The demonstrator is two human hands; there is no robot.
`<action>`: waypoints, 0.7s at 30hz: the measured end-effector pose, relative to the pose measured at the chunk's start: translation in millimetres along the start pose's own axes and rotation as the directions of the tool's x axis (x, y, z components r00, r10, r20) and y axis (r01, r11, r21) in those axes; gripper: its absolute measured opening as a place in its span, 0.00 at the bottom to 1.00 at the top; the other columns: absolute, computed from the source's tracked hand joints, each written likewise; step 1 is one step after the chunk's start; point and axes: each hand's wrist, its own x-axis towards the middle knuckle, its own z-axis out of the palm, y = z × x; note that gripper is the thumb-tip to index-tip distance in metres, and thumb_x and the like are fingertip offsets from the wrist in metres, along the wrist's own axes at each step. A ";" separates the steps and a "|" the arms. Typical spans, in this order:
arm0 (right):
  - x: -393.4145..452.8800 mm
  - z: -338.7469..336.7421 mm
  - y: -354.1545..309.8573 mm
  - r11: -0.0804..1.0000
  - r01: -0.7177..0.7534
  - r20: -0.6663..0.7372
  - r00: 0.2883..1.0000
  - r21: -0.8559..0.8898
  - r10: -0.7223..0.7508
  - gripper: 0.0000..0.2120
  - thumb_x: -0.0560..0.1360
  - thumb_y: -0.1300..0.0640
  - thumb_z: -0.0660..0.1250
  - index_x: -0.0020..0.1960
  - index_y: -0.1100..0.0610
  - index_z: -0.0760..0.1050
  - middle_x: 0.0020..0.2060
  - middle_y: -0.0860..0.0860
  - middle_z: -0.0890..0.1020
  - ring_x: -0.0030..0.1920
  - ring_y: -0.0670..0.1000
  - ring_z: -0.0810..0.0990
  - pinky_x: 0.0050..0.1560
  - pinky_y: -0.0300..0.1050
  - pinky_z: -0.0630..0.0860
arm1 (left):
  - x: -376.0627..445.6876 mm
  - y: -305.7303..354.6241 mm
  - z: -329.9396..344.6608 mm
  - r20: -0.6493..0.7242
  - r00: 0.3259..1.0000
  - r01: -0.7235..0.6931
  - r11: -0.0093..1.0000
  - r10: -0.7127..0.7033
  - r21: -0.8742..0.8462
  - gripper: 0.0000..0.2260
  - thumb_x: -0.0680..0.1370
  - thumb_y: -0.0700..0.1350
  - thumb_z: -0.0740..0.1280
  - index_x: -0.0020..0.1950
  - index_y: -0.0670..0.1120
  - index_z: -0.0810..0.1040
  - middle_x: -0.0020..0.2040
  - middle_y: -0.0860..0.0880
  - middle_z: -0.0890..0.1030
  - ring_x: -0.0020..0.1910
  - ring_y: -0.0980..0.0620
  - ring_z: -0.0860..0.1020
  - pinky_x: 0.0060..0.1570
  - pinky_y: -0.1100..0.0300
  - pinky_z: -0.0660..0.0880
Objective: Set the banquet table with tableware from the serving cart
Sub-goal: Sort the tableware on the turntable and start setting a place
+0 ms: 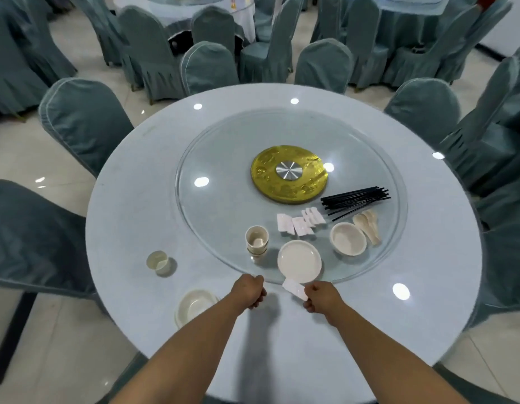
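Head view shows both forearms reaching out over the near edge of the round bench (130, 217). Right hand (321, 295) pinches a small white packet (295, 288), probably a wrapped napkin or wipe, lifted just in front of the glass turntable (224, 158), likely on its way to a place setting. Left hand (250, 291) is curled into a loose fist close by; whether it holds anything I cannot tell.

Near left, a plate with a bowl (194, 306) sits at the bench's rim before a chair, and a single cup (158, 262) stands a little farther in, so one setting looks partly laid.

On the turntable's near side the supplies are gathered within easy reach: a stack of cups (256, 239), a plate stack (299, 260) at the glass edge, stacked bowls (348, 239), more white packets (299, 223), a cluster of spoons (368, 224) and a bundle of black chopsticks (355, 199). Grouping them there lets the person turn the glass and serve each seat.

Beyond lies the gold hub (289, 173), then covered chairs (209, 68) ringing the bench. No serving cart is in view.
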 end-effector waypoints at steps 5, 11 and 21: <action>9.7 47.2 26.7 0.983 -0.036 0.085 0.995 -0.182 0.052 0.07 0.79 0.66 0.59 0.51 0.64 0.76 0.38 0.63 0.79 0.32 0.56 0.78 0.36 0.49 0.76 | 3.4 -58.4 -9.5 -0.047 0.996 0.079 0.995 -0.076 0.063 0.17 0.77 0.47 0.58 0.34 0.41 0.78 0.28 0.48 0.78 0.25 0.50 0.73 0.28 0.64 0.69; 18.7 95.9 38.8 0.941 -0.017 0.096 0.994 -0.337 0.052 0.09 0.78 0.64 0.61 0.52 0.61 0.79 0.38 0.60 0.82 0.28 0.52 0.79 0.31 0.40 0.76 | 9.9 -97.2 -12.7 -0.057 0.992 0.117 0.987 -0.112 0.108 0.14 0.79 0.44 0.59 0.43 0.39 0.81 0.42 0.41 0.84 0.39 0.46 0.80 0.46 0.56 0.78; 27.0 112.2 44.3 0.841 0.019 0.004 1.000 -0.541 -0.020 0.11 0.78 0.59 0.63 0.56 0.58 0.80 0.54 0.54 0.82 0.56 0.55 0.79 0.55 0.41 0.72 | 15.3 -113.6 -9.0 -0.024 0.988 0.151 0.987 -0.150 0.051 0.13 0.77 0.44 0.58 0.37 0.42 0.78 0.40 0.41 0.84 0.39 0.44 0.82 0.49 0.52 0.81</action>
